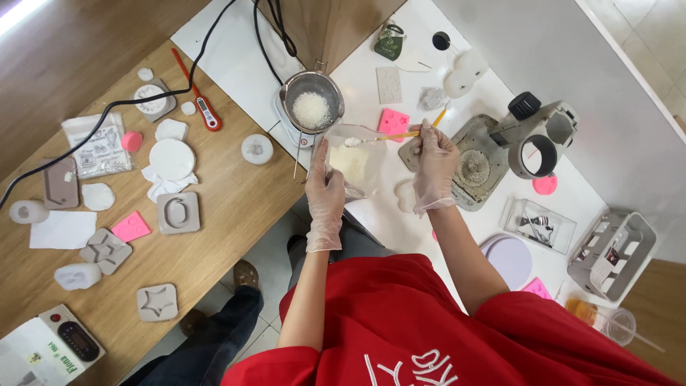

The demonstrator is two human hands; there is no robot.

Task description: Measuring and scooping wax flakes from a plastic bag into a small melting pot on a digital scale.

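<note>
Bag in left hand, spoon in right hand above it.

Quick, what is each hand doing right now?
Left hand: closed on a clear plastic bag of white powder.
Right hand: closed on a yellow-handled spoon.

Between the wooden desk and the white counter a floor gap lies open. The pot and bag crowd the counter's left edge; the microscope and tray block its right side. Moulds clutter the desk's middle, and bare wood shows along its near right edge.
</note>
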